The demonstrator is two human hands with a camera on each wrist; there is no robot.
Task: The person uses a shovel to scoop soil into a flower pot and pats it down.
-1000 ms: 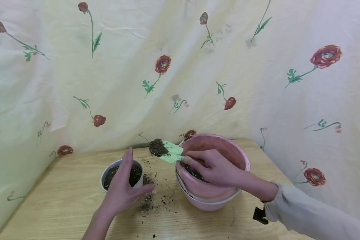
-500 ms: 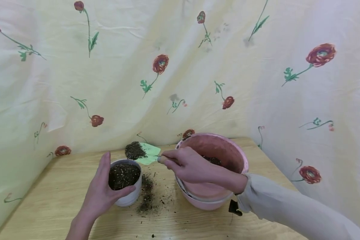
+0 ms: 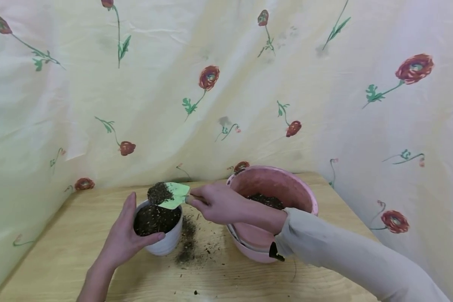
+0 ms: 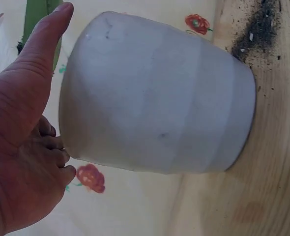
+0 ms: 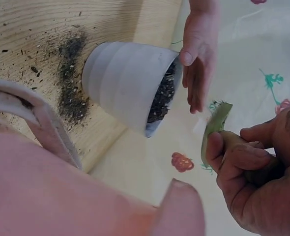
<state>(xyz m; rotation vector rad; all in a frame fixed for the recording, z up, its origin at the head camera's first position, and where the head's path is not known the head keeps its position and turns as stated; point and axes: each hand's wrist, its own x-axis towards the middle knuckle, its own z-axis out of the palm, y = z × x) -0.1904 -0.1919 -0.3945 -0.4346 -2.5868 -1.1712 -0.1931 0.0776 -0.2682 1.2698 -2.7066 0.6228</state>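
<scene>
My right hand (image 3: 213,203) grips the wooden handle of a small green trowel (image 3: 178,195), its blade tip heaped with dark potting soil (image 3: 160,193). The blade is over the back rim of a white flower pot (image 3: 164,241), which stands upright and is filled with soil nearly to the brim. Beside the pot's rim is my left hand (image 3: 124,237), thumb toward the front and fingers stretched along the far-left side. In the right wrist view the left hand (image 5: 201,54) shows straight fingers near the pot's mouth. The left wrist view shows the pot's ridged wall (image 4: 150,93).
A larger pink pot (image 3: 311,197) with soil inside stands to the right, under my right forearm. Spilled soil (image 3: 188,241) lies on the wooden table (image 3: 196,283) between the two pots. A flowered cloth (image 3: 158,96) hangs behind and at both sides.
The right hand has carried the loaded trowel left from beside the pink pot to above the white pot. The left hand has shifted left, from in front of the white pot to its side.
</scene>
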